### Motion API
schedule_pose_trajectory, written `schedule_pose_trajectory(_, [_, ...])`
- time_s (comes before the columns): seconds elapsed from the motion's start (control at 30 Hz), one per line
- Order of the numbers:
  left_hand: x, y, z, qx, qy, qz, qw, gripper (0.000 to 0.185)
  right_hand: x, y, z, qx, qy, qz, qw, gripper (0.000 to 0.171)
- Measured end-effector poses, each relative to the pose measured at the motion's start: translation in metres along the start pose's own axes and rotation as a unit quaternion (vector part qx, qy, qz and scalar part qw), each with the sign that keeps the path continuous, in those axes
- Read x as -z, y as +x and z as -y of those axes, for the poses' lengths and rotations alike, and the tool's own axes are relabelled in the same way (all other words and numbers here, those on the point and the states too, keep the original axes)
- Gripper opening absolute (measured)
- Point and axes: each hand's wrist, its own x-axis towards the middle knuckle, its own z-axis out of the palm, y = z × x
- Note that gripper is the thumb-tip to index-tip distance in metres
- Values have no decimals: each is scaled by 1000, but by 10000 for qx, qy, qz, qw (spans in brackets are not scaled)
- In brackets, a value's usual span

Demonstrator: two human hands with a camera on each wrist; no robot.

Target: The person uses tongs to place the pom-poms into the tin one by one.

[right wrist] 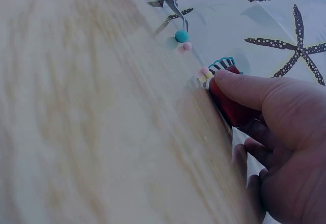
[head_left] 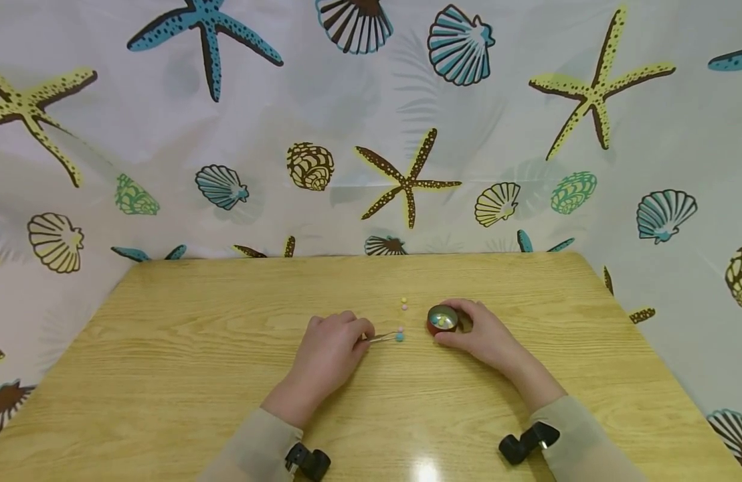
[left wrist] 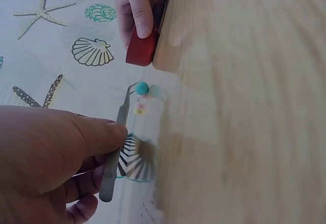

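My left hand (head_left: 331, 348) pinches metal tweezers (head_left: 383, 337) (left wrist: 118, 137), whose tips close on a small teal ball (head_left: 399, 337) (left wrist: 142, 87) (right wrist: 181, 35) just above the wooden table (head_left: 226, 348). A pink ball (head_left: 400, 330) (right wrist: 187, 46) lies right beside it. My right hand (head_left: 479, 331) curls around a small red cup (head_left: 442, 319) (left wrist: 141, 48) (right wrist: 232, 104) with a shiny inside that holds a few pale balls. A yellow ball (head_left: 403, 300) and a pink ball (head_left: 404, 307) lie on the table left of the cup.
A curtain printed with starfish and shells (head_left: 371, 120) hangs behind and at both sides of the table. Black wrist camera mounts (head_left: 307, 462) sit at both sleeves.
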Motion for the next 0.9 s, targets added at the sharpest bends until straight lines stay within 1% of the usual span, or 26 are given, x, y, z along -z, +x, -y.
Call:
schedule_pose_trajectory(0.2, [1, 0, 0, -26, 42, -3, 10000, 11, 0, 1, 0, 4, 44, 14, 10000, 65])
schedule_pose_trajectory(0.6, [1, -2, -2, 13, 34, 109, 9999, 12, 0, 0, -1, 6, 6, 8, 10000, 66])
schedule_pose_trajectory(0.9, [4, 1, -2, 50, -30, -34, 10000, 12, 0, 0, -1, 55, 24, 11, 10000, 65])
